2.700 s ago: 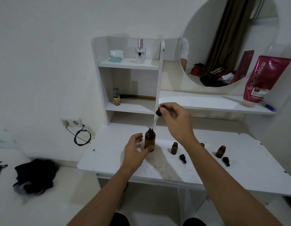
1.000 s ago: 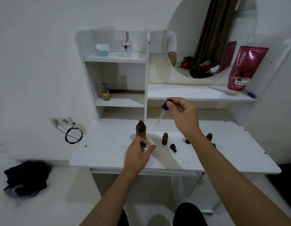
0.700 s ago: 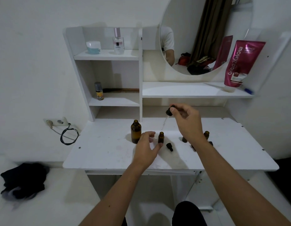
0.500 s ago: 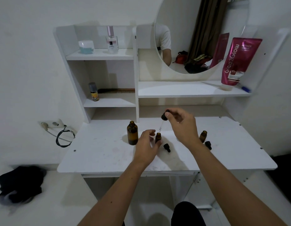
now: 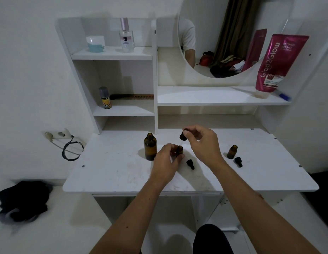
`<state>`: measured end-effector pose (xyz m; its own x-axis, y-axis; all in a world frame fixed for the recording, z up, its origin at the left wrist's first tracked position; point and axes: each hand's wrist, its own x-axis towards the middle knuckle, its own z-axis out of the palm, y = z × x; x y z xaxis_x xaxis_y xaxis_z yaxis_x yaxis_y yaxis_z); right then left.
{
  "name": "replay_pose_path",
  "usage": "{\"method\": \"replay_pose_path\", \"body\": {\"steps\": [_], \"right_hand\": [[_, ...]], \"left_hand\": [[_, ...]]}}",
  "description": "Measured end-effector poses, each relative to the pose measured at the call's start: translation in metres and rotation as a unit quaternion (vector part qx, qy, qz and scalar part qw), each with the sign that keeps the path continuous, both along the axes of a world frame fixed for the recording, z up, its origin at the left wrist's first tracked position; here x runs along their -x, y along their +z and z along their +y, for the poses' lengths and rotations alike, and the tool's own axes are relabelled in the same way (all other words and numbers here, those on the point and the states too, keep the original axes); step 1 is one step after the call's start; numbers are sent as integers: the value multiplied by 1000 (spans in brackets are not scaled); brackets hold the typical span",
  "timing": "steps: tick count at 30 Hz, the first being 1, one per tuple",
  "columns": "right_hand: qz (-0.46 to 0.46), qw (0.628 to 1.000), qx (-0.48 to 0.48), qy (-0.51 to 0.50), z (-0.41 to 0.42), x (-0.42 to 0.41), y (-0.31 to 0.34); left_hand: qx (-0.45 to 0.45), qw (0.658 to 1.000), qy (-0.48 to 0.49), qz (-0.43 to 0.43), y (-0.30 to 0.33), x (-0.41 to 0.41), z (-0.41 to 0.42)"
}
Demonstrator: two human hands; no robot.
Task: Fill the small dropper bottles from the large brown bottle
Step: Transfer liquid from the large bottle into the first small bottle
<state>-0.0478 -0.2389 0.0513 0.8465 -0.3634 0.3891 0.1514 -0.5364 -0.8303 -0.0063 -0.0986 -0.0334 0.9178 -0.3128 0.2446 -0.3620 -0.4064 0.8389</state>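
- Centre of frame: the left hand (image 5: 166, 163) grips a small dropper bottle (image 5: 180, 150) standing on the white counter (image 5: 111, 173), fingers curled round its body.
- Just above and right of it: the right hand (image 5: 201, 143) pinches the black bulb of a dropper (image 5: 183, 136); its glass tube points down at the small bottle's open mouth. Whether the tip is inside the neck cannot be told.
- Left of the hands: the large brown bottle (image 5: 150, 146) stands upright and uncapped, just beside the left hand but apart from it.
- Just below the gripped bottle: a loose black dropper cap (image 5: 190, 164) lies on the counter.
- Right of centre: a second small bottle (image 5: 232, 152) stands open, with its own cap (image 5: 238, 161) lying just beside it.
- Progress, as a judgement: the first small bottle appears to be in mid-filling; liquid levels are hidden by the dark glass. The second bottle seems untouched, and both small bottles remain to be capped, so the task looks well short of complete.
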Motion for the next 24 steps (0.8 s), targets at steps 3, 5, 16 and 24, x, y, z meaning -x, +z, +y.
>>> {"method": "replay_pose_path", "body": {"steps": [3, 5, 16, 24], "right_hand": [[18, 1000, 8, 18, 2, -2, 0], [24, 1000, 8, 19, 4, -2, -2], [24, 1000, 1, -1, 4, 0, -3], [37, 999, 31, 21, 5, 6, 1]], "left_hand": [[-8, 1000, 2, 5, 1, 0, 0], [-11, 1000, 3, 2, 0, 0, -1], [-4, 1000, 2, 9, -2, -1, -1], [-1, 1000, -17, 18, 4, 11, 7]]}}
